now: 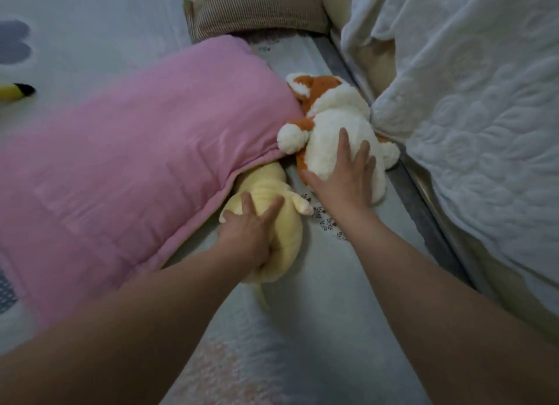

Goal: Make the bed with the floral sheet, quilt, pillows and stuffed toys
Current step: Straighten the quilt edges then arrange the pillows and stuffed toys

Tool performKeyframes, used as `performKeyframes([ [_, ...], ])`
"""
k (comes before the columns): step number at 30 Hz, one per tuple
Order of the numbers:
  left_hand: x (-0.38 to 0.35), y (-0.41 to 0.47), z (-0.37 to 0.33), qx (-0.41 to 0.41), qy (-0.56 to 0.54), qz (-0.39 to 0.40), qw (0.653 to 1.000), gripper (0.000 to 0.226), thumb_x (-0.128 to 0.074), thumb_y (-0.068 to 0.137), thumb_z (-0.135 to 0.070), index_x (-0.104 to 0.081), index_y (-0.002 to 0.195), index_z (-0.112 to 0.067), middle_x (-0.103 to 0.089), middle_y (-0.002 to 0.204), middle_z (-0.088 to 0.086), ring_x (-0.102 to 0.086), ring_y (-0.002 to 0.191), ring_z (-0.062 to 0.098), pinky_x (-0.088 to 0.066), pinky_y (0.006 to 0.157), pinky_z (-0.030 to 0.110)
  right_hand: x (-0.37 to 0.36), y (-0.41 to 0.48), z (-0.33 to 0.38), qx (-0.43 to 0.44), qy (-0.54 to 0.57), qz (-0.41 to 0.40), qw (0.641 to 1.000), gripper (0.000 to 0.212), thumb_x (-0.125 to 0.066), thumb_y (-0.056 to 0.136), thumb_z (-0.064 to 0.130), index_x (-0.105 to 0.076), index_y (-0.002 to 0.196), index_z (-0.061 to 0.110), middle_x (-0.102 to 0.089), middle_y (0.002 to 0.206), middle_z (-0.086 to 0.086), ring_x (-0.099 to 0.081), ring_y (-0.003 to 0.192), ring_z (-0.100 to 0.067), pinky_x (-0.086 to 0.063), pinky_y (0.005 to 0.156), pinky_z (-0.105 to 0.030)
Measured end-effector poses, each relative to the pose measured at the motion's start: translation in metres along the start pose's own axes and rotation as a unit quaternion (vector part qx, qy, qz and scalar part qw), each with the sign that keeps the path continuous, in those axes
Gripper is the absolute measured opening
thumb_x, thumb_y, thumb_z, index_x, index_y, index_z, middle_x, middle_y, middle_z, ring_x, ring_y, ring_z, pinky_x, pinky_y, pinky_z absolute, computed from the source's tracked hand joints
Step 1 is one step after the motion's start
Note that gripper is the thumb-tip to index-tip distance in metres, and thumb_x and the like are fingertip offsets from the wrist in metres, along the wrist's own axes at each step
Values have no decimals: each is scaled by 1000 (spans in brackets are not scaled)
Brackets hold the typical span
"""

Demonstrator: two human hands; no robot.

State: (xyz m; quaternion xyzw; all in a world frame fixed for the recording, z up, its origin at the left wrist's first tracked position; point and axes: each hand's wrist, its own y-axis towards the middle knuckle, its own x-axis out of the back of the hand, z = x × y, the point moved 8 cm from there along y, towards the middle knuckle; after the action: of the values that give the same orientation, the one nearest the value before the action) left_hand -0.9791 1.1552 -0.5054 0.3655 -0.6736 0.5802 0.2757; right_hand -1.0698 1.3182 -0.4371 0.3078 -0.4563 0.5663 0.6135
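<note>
The yellow toy [266, 183] is pressed down by the left hand [248, 232], fingers spread and nearly straight over its body; no grip is seen. Its upper end is tucked under the edge of the pink quilt [136, 162]. Just beside it, the white toy [332, 117], orange at the ears and sides, is held flat under the right hand [348, 174], fingers straight and fanned across it, nothing clasped. Both toys are laid on the floral sheet [332, 283], near its right edge. A striped pillow [257, 11] is seen at the top, and a white cover [469, 132] is draped at the right.
</note>
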Motion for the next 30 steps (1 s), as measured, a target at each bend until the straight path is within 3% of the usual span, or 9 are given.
performKeyframes([
  [4, -3, 17, -9, -5, 90, 14, 996, 78, -44, 96, -26, 8, 150, -46, 9, 158, 24, -46, 120, 48, -51, 86, 44, -27, 34, -5, -43, -36, 37, 998, 110, -71, 71, 65, 1, 150, 41, 16, 160, -10, 2, 144, -47, -27, 109, -56],
  [7, 1, 33, -13, -1, 115, 24, 993, 72, -43, 97, -25, 1, 152, -42, -2, 156, 26, -49, 119, 43, -48, 84, 41, -42, 44, -8, -41, -44, 46, 997, 90, -74, 79, 43, -15, 147, 39, 15, 158, -14, -11, 139, -50, -30, 108, -48],
  [10, 7, 50, -12, 2, 92, 11, 996, 67, -51, 93, -21, -17, 147, -42, -19, 147, 19, -54, 108, 41, -52, 80, 41, -47, 48, -7, -31, -33, 20, 999, 67, -70, 81, 17, -33, 135, 35, 2, 156, -14, -28, 129, -47, -34, 104, -40],
  [14, 5, 55, -5, 11, 46, 17, 999, 60, -51, 94, -18, -25, 141, -44, -20, 144, 11, -49, 111, 42, -52, 85, 49, -36, 48, -11, -31, 5, -15, 999, 49, -66, 81, 8, -46, 121, 30, -19, 148, -9, -39, 119, -40, -32, 91, -31],
  [17, 10, 45, -5, -19, 29, 7, 999, 57, -49, 94, -16, -29, 141, -41, -24, 144, 8, -42, 116, 41, -49, 88, 47, -11, 40, -20, -82, 52, -51, 994, 43, -57, 83, 4, -49, 119, 27, -28, 142, -7, -42, 115, -39, -33, 87, -30],
  [20, 27, 21, -4, -87, 18, -21, 996, 57, -54, 90, -15, -35, 139, -38, -37, 131, 5, -44, 113, 35, -46, 81, 41, 19, 18, -26, -120, 94, -125, 980, 41, -53, 83, 1, -54, 118, 23, -37, 134, -11, -47, 113, -38, -38, 89, -33],
  [24, 43, -30, 9, -164, -5, -79, 983, 57, -58, 84, -20, -36, 133, -38, -39, 123, 3, -44, 107, 29, -46, 72, 39, 37, -35, -7, -104, 130, -204, 965, 39, -55, 80, -2, -58, 116, 13, -46, 127, -18, -51, 110, -36, -43, 93, -37],
  [27, 52, -58, 21, -179, -30, -137, 974, 53, -58, 81, -20, -39, 129, -34, -38, 121, 2, -41, 108, 28, -49, 66, 39, 38, -68, 14, -68, 142, -237, 959, 32, -55, 80, 1, -59, 110, 6, -52, 116, -24, -51, 103, -34, -35, 82, -23],
  [30, 65, -83, 47, -181, -34, -183, 966, 51, -61, 80, -27, -41, 127, -34, -38, 122, 3, -40, 110, 28, -33, 53, 32, 41, -94, 42, -60, 150, -256, 953, 29, -60, 80, 4, -59, 109, 8, -55, 116, -22, -45, 102, -24, -33, 78, -21],
])
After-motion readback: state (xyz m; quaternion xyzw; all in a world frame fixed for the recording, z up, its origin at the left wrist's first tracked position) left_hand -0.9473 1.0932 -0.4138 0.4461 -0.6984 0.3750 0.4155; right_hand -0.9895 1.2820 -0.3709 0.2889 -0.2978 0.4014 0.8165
